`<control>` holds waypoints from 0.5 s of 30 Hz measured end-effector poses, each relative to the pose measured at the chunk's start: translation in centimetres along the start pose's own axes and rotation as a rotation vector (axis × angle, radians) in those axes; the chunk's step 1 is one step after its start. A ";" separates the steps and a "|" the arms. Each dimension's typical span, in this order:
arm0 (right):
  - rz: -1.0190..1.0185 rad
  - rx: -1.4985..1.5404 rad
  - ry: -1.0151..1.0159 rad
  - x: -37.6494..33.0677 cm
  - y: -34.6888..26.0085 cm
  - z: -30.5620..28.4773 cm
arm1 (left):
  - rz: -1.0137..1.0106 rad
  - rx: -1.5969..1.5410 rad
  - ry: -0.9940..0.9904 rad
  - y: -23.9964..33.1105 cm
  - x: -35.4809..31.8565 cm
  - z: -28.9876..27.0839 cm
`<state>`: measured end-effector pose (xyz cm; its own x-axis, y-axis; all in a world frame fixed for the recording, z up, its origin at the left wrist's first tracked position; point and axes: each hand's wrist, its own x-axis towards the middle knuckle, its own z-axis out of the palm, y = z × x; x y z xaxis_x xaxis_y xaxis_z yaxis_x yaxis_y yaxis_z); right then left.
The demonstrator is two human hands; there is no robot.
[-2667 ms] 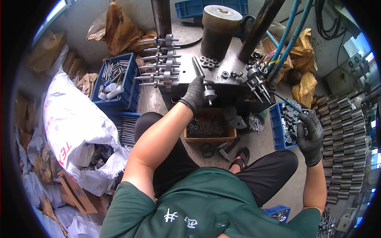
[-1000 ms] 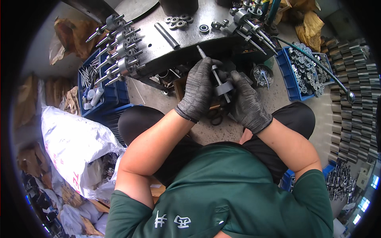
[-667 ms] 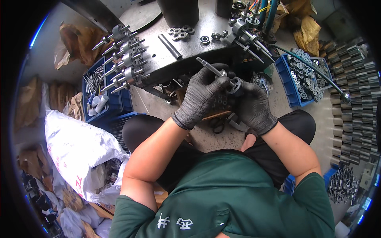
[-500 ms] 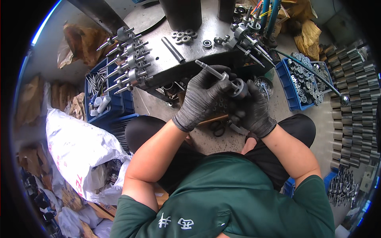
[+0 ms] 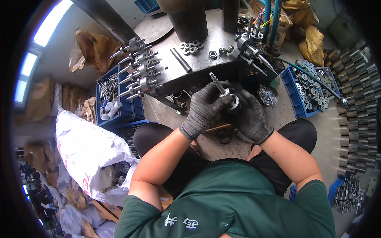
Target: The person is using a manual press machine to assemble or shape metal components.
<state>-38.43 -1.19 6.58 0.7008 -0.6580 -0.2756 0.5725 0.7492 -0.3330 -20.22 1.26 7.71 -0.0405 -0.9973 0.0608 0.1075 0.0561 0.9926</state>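
My left hand [image 5: 205,108], in a dark grey knit glove, is closed around a stepped metal shaft [image 5: 217,82]. The shaft's thin end points up and away from me. A ring-shaped metal piece [image 5: 225,93] sits around it near my fingertips. Close beside the ring, my right hand [image 5: 254,119], gloved alike, grips a round metal part [image 5: 235,103] with an opening in its face. My fingers hide much of this part, so I cannot tell whether it is joined to the shaft. Both hands are in front of the steel bench [image 5: 166,75].
Assembled shafts with cylinders [image 5: 139,71] line the bench's left edge, and more [image 5: 248,49] stand at its right. Bearings [image 5: 190,47] and a metal rod [image 5: 181,60] lie between. A blue crate of discs [image 5: 309,89] stands right, stacked metal cylinders [image 5: 359,131] farther right, a white sack [image 5: 93,150] left.
The shaft has tipped more upright, and both hands are slightly lower and closer together. The round part now faces more toward the view. The whole view has shifted a little.
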 end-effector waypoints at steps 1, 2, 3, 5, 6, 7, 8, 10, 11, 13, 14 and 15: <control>-0.002 0.023 -0.015 0.0 0.1 0.3 | 0.026 -0.035 0.010 0.0 0.0 -0.1; -0.002 0.048 -0.030 -0.1 0.2 0.4 | 0.030 -0.021 0.013 0.1 0.0 -0.1; -0.001 0.053 -0.047 0.0 0.3 0.4 | -0.004 -0.004 0.036 0.4 0.0 -0.1; 0.023 -0.044 -0.032 0.3 0.7 -0.1 | -0.027 0.039 0.076 0.8 -0.1 -0.2; 0.026 -0.039 -0.060 0.4 0.9 -0.4 | -0.019 -0.013 0.075 0.8 -0.1 0.0; 0.010 -0.004 -0.016 0.4 1.1 -0.9 | -0.008 -0.065 0.075 0.7 -0.2 0.0; -0.007 0.029 0.025 0.4 1.2 -1.0 | 0.107 0.087 0.051 0.5 -0.2 -0.5; 0.025 0.048 0.021 0.5 1.3 -1.1 | 0.085 -0.001 0.075 1.2 -0.6 -0.5; 0.046 0.052 0.059 0.6 1.4 -0.7 | 0.032 -0.067 0.091 2.0 -0.9 -0.6; 0.085 0.068 0.053 -0.2 1.6 1.7 | 0.039 -0.006 0.117 3.7 -1.4 -1.5; 0.092 0.000 0.109 -0.6 1.6 2.8 | 0.037 0.030 0.133 4.5 -1.6 -2.0; 0.096 -0.064 0.172 -0.8 1.6 3.2 | -0.007 -0.089 0.178 5.2 -1.5 -2.7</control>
<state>-36.75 0.78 9.21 0.6647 -0.5914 -0.4566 0.4750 0.8062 -0.3528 -16.90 2.96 12.47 0.1339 -0.9906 0.0265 0.1955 0.0526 0.9793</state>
